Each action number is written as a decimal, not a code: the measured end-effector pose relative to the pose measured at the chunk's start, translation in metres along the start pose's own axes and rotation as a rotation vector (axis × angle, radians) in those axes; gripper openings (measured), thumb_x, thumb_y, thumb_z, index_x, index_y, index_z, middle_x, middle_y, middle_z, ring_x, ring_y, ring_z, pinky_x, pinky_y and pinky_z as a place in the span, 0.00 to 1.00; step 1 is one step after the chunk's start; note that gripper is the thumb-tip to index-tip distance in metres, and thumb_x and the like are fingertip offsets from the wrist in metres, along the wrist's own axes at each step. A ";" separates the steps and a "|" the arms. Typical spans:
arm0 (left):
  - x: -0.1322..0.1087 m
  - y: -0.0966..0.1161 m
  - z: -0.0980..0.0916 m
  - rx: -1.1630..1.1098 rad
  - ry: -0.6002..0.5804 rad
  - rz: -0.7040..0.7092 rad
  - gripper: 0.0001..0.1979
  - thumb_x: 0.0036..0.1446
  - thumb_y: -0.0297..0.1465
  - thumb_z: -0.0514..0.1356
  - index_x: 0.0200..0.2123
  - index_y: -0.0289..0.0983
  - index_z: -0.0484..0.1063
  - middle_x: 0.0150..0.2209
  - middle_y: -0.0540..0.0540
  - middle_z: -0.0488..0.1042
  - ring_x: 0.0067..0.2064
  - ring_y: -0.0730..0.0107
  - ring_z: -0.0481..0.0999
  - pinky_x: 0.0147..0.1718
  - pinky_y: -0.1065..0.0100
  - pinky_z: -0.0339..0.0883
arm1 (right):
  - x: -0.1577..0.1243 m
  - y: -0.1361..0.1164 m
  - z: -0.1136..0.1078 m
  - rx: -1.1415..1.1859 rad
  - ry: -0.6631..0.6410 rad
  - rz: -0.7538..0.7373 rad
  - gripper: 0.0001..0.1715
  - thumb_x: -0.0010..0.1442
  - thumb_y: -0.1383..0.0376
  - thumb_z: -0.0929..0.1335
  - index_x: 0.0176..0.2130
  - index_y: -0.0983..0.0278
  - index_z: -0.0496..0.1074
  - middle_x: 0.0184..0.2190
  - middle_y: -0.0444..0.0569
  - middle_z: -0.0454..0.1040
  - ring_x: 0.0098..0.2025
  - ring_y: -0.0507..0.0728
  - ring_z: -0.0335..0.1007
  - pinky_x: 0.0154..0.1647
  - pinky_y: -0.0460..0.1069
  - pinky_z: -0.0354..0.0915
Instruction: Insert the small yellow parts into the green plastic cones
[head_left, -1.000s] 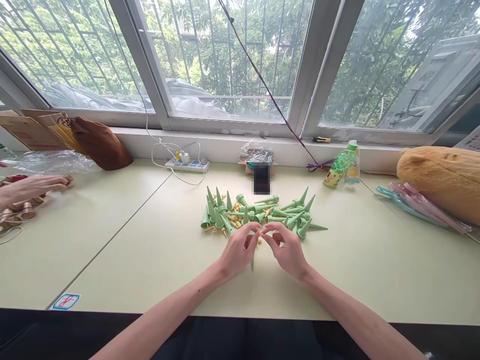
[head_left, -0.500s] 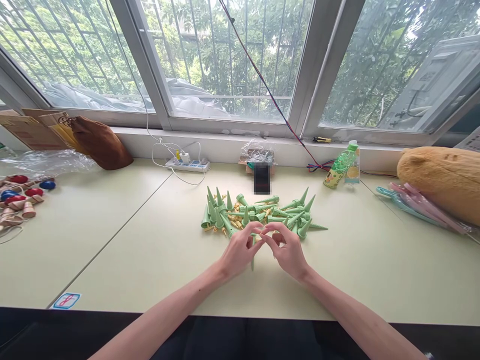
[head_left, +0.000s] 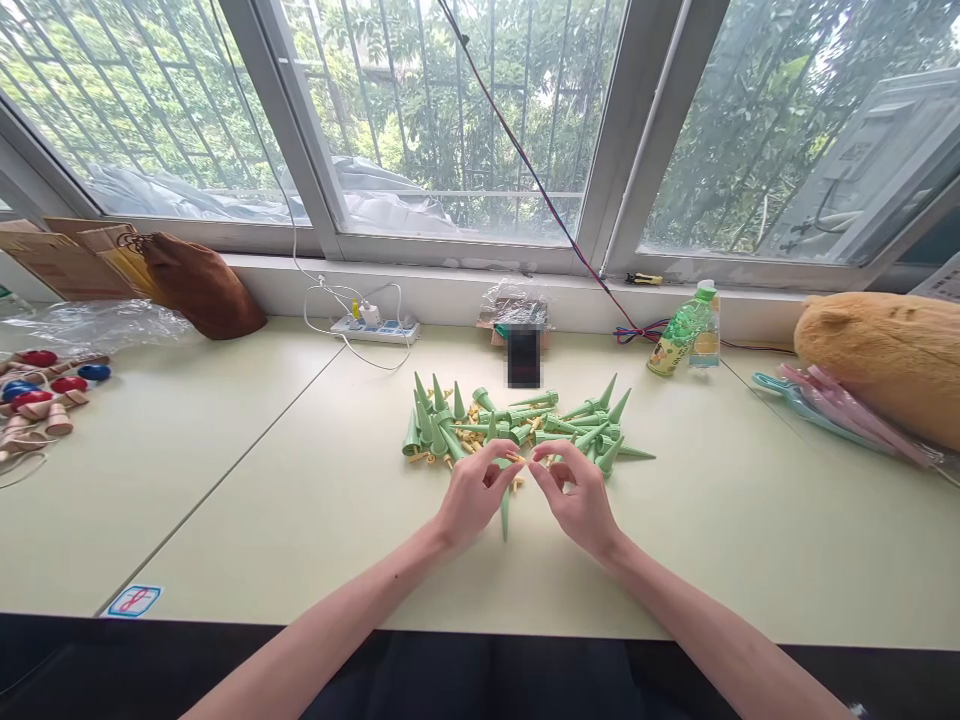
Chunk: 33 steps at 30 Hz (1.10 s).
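Observation:
Between the thumb and fingertips of my left hand (head_left: 474, 492) is a small yellow plastic fitting (head_left: 517, 459). My right hand (head_left: 576, 502) faces it in a pinch, its fingertips very close to the fitting; whatever they may grip is too small to make out. Just beyond both hands lies a pile of green plastic spikes (head_left: 437, 436), cone-shaped with capped ends, with yellow fittings (head_left: 469, 437) mixed in. One green spike (head_left: 505, 516) lies below my fingers, pointing towards me, with a yellow piece (head_left: 517, 483) at its top. My hands hide part of the pile.
Behind the pile stands a dark blurred block (head_left: 523, 358) before a small box. A power strip (head_left: 379, 330) is at the back left, a green-capped bottle (head_left: 681, 330) at the back right. Wooden toys (head_left: 56, 390) sit far left, a plush toy (head_left: 881, 365) far right.
My fingertips have moved slightly apart, and the yellow fitting now shows at the left fingertips. The yellow piece on the near spike has come into sight. The pile looks the same.

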<state>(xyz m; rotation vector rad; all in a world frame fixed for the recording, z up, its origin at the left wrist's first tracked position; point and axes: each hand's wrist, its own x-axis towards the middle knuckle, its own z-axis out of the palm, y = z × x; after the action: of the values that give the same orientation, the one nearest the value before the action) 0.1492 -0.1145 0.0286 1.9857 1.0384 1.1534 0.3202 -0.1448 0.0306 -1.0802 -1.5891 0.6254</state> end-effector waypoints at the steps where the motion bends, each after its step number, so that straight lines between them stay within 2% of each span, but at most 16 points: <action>1: 0.001 0.001 -0.001 -0.007 0.010 0.002 0.08 0.65 0.36 0.58 0.40 0.37 0.70 0.25 0.54 0.68 0.18 0.81 0.54 0.18 0.75 0.49 | 0.000 0.000 0.000 -0.014 -0.008 -0.006 0.04 0.66 0.63 0.66 0.42 0.61 0.68 0.37 0.46 0.73 0.19 0.46 0.56 0.21 0.47 0.59; 3: 0.002 0.002 -0.002 -0.027 0.017 -0.003 0.09 0.65 0.37 0.58 0.38 0.37 0.71 0.20 0.57 0.60 0.18 0.80 0.53 0.18 0.74 0.47 | 0.001 -0.001 0.000 -0.037 -0.027 -0.016 0.05 0.66 0.63 0.66 0.43 0.61 0.68 0.39 0.46 0.73 0.19 0.46 0.55 0.21 0.47 0.59; 5: 0.002 0.003 -0.003 -0.045 0.017 -0.012 0.10 0.65 0.37 0.58 0.37 0.37 0.71 0.19 0.57 0.58 0.18 0.80 0.53 0.18 0.74 0.47 | 0.001 -0.002 0.000 -0.049 -0.049 -0.018 0.06 0.66 0.63 0.66 0.44 0.61 0.68 0.40 0.47 0.73 0.19 0.46 0.54 0.21 0.46 0.59; 8: 0.003 0.005 -0.003 -0.047 0.011 -0.012 0.11 0.64 0.39 0.58 0.35 0.37 0.72 0.19 0.56 0.60 0.18 0.80 0.54 0.18 0.74 0.48 | 0.001 -0.003 0.000 -0.051 -0.091 -0.019 0.06 0.66 0.63 0.66 0.44 0.61 0.69 0.40 0.48 0.72 0.20 0.47 0.54 0.22 0.46 0.59; 14: 0.002 0.006 -0.002 0.010 0.004 0.017 0.13 0.65 0.39 0.58 0.33 0.36 0.73 0.24 0.51 0.71 0.20 0.79 0.58 0.19 0.73 0.52 | 0.002 -0.001 0.001 -0.072 -0.110 -0.024 0.07 0.67 0.61 0.66 0.40 0.61 0.70 0.37 0.47 0.73 0.20 0.48 0.54 0.22 0.47 0.58; 22: 0.003 0.005 -0.002 0.123 0.036 0.055 0.16 0.68 0.37 0.53 0.29 0.36 0.71 0.23 0.51 0.67 0.23 0.76 0.60 0.23 0.72 0.54 | 0.001 0.002 0.001 -0.099 -0.071 -0.036 0.08 0.68 0.62 0.65 0.38 0.62 0.70 0.32 0.46 0.73 0.20 0.48 0.56 0.23 0.47 0.57; 27: 0.003 0.003 -0.003 0.156 0.112 0.043 0.10 0.66 0.35 0.55 0.35 0.36 0.72 0.29 0.50 0.70 0.21 0.78 0.58 0.22 0.72 0.56 | 0.000 0.003 0.001 -0.080 0.024 0.016 0.08 0.67 0.60 0.65 0.39 0.62 0.69 0.31 0.45 0.73 0.18 0.48 0.57 0.18 0.46 0.55; 33: 0.000 -0.001 -0.001 0.229 0.021 0.029 0.07 0.65 0.32 0.56 0.42 0.38 0.73 0.41 0.47 0.76 0.20 0.80 0.59 0.23 0.72 0.60 | 0.000 0.000 0.000 -0.117 0.093 0.015 0.07 0.66 0.60 0.66 0.38 0.62 0.69 0.28 0.44 0.73 0.17 0.48 0.58 0.18 0.46 0.56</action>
<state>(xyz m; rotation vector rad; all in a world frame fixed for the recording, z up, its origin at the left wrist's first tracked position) 0.1480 -0.1138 0.0285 2.1752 1.2021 1.1145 0.3200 -0.1443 0.0303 -1.1916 -1.5536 0.4893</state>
